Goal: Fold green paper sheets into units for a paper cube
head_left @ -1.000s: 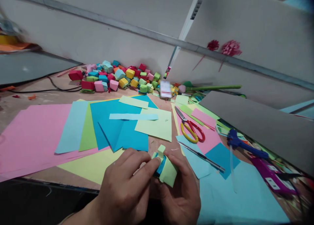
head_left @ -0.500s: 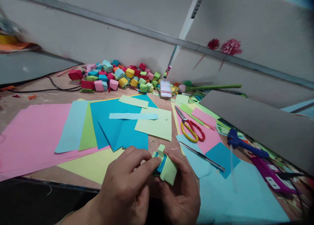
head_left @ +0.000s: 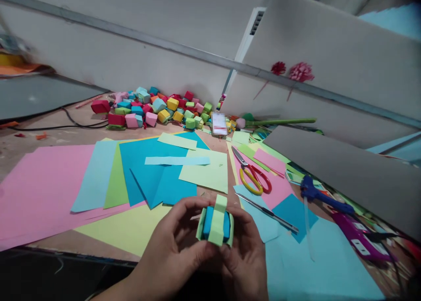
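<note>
Clock centered on the paper box (head_left: 217,222), 12 = away from the person.

Left hand (head_left: 173,242): half-curled, grasping the box from 8–9 o'clock. Fingers bend round its far left side, thumb at the lower edge near 7. Right hand (head_left: 249,248): also half-curled, grasping from about 4. Fingers wrap the right side, partly hidden; thumb at the lower edge near 5. Neither clenched, neither released.

Box sits between the two hands, nearer the fingertips than the wrists. Blue body, light green walls at 9 and 3, green strip running across the blue top from 12 to 6, its far end sticking up past the edge. Can't tell whether the box touches the counter (head_left: 72,136).

Around it: pale green sheet (head_left: 210,176) at 12, well short of the phone-like item (head_left: 219,125), blurred out, also at 12. Paper cube pile (head_left: 158,106) at 11. Blue sheet (head_left: 144,176) at 10, pink sheets (head_left: 42,191) at 9–10. Scissors (head_left: 252,178) between 1 and 2. Craft knife (head_left: 268,213) just before 3, near the right hand. Glue gun (head_left: 324,198) same bearing, farther out.
</note>
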Tool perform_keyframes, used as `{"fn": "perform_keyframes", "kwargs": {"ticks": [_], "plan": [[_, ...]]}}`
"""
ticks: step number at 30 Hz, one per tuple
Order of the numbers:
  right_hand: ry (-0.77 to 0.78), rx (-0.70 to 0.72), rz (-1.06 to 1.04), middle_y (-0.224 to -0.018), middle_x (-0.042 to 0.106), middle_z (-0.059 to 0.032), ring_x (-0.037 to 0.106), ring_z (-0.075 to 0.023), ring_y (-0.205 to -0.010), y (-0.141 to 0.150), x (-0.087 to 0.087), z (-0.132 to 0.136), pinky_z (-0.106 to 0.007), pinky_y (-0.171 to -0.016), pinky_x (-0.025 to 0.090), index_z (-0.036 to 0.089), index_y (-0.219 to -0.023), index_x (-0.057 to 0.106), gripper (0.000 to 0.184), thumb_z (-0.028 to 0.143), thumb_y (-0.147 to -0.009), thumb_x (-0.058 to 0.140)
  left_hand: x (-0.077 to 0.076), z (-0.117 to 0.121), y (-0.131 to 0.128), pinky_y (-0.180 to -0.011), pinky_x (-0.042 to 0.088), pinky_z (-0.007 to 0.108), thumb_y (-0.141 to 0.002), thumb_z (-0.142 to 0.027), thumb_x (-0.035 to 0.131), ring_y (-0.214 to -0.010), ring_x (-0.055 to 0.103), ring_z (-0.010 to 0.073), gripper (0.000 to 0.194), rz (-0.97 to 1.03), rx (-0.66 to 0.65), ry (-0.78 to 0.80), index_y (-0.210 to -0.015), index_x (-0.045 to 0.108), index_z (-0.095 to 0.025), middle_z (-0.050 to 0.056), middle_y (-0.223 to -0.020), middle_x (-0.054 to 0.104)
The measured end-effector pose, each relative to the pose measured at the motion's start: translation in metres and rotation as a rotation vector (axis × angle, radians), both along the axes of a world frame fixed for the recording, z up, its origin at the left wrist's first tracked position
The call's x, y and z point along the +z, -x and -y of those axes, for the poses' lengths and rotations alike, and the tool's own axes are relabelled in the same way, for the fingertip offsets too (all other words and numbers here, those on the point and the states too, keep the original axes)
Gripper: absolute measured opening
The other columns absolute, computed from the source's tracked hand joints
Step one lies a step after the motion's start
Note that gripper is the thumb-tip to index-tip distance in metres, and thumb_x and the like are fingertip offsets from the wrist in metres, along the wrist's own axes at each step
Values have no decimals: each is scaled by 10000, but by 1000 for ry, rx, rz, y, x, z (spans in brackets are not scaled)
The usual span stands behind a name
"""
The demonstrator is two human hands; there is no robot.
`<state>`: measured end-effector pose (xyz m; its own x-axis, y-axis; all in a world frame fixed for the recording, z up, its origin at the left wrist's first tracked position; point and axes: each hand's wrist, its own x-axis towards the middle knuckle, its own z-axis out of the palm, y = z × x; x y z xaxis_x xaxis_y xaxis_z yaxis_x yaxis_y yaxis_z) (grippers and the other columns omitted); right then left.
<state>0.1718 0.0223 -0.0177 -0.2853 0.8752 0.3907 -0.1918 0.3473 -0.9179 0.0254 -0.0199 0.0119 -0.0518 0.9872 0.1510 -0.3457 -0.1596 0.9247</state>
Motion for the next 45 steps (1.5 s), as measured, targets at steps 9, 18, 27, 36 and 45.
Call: {"fn": "perform_keyframes", "kwargs": {"ticks": [9, 18, 27, 36, 45], "plan": [[-564, -241, 412, -1448, 405, -106, 421, -320, -1341, -6, 9, 2, -535, -1056, 431, 264, -1266, 554, 489, 141, -804, 653, -6, 1, 6, -846, 591, 321, -755, -39, 606, -1120, 605, 211, 430, -463, 344, -145, -1104, 587, -291, 55, -1156, 559], [-556, -144, 457, -1412, 407, -119, 523, -297, -1261, -4, 12, 1, -489, -982, 520, 241, -1234, 565, 457, 38, -826, 524, -3, 1, 9, -878, 581, 365, -777, -45, 578, -1159, 569, 217, 481, -658, 394, -238, -1174, 599, -317, 65, -1197, 556], [-579, -135, 451, -1395, 441, -126, 526, -284, -1255, -5, 16, 1, -453, -984, 513, 218, -1217, 587, 413, 57, -839, 540, 1, 3, 8, -795, 601, 308, -755, -39, 592, -1099, 603, 198, 456, -695, 415, -270, -1133, 621, -293, 60, -1147, 588], [-624, -107, 489, -1397, 425, -106, 523, -282, -1230, -13, 11, -3, -474, -957, 519, 270, -1292, 589, 499, 47, -850, 528, 3, 3, 12, -780, 622, 314, -772, -86, 617, -1089, 624, 214, 380, -661, 393, -233, -1103, 665, -266, 84, -1128, 614], [-813, -182, 622, -1371, 439, -109, 483, -283, -1230, -19, 12, -4, -471, -967, 497, 259, -1379, 529, 596, 59, -819, 557, 4, 2, 11, -790, 623, 278, -774, -80, 623, -1082, 630, 196, 387, -577, 357, -199, -1100, 666, -285, 68, -1137, 593]]}}
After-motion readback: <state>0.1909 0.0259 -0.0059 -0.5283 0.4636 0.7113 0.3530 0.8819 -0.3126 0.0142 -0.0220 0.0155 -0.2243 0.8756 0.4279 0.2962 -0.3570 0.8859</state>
